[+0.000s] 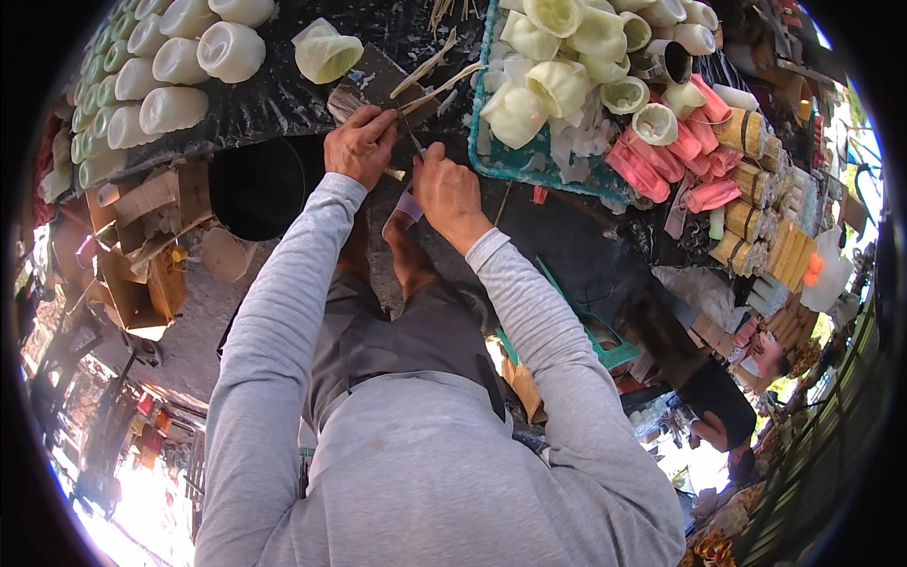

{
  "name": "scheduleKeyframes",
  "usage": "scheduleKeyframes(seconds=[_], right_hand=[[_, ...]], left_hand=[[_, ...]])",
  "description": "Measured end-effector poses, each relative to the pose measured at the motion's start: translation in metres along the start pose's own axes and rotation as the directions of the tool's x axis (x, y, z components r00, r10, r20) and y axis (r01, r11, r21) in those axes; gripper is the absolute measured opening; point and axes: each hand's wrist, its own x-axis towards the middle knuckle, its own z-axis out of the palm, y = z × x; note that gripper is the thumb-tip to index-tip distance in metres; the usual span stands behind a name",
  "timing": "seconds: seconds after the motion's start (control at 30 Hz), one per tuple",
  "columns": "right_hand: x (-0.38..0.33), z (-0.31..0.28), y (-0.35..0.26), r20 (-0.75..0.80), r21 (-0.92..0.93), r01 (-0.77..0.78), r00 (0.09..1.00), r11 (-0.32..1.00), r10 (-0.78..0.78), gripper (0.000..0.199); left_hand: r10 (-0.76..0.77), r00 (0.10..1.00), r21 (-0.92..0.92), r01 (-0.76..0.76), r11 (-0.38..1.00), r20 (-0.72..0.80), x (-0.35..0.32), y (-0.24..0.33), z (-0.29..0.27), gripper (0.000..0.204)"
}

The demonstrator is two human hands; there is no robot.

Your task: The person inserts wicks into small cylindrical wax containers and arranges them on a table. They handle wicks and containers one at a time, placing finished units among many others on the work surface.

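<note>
My left hand (362, 146) is closed at the table's near edge, its fingertips pinching the end of a pale dry strip (440, 88) that looks like straw or wood. Under those fingers lies a small worn wooden block (351, 98). Just to the right, my right hand (452, 194) is wrapped round the handle of a small knife (417, 145). The blade points up and left toward the left fingertips; whether it touches the strip I cannot tell. Beyond the block, a pale green wax cup (326, 51) lies on its side.
Whitish wax cups (178, 60) stand in rows at far left. A teal tray (480, 142) holds pale green wax shells, beside pink wax pieces (652, 161) and yellow candle bundles (744, 203). A dark round container (255, 189) and cardboard box (142, 274) sit below left. Another person's arm (710, 430) shows lower right.
</note>
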Motion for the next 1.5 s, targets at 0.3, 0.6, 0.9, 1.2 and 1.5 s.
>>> scheduleKeyframes(seconds=[0.3,0.6,0.9,1.2,1.5], right_hand=[[-0.006,0.002,-0.01,-0.01,0.033,-0.059,0.998,0.998,0.059,0.027],[-0.001,0.006,-0.015,0.001,-0.103,-0.112,0.994,0.988,0.112,0.022],[0.006,0.001,-0.015,0.113,-0.114,-0.145,0.981,0.983,0.158,0.024],[0.006,0.012,-0.012,0.024,-0.043,-0.148,0.989,0.988,0.149,0.026],[0.002,0.004,-0.013,0.074,-0.061,-0.146,0.986,0.987,0.15,0.017]], left_hand=[[-0.021,0.999,0.012,0.02,1.0,0.035,0.0,0.002,-0.002,0.021],[-0.019,0.998,0.092,0.014,0.996,0.055,0.003,0.008,0.001,0.021],[0.008,1.0,0.133,-0.011,0.991,0.02,0.006,0.006,0.004,0.015],[0.018,1.0,0.11,-0.021,0.994,0.021,0.006,0.0,0.005,0.018],[-0.01,1.0,0.096,0.007,0.995,0.029,0.006,0.0,0.009,0.019]])
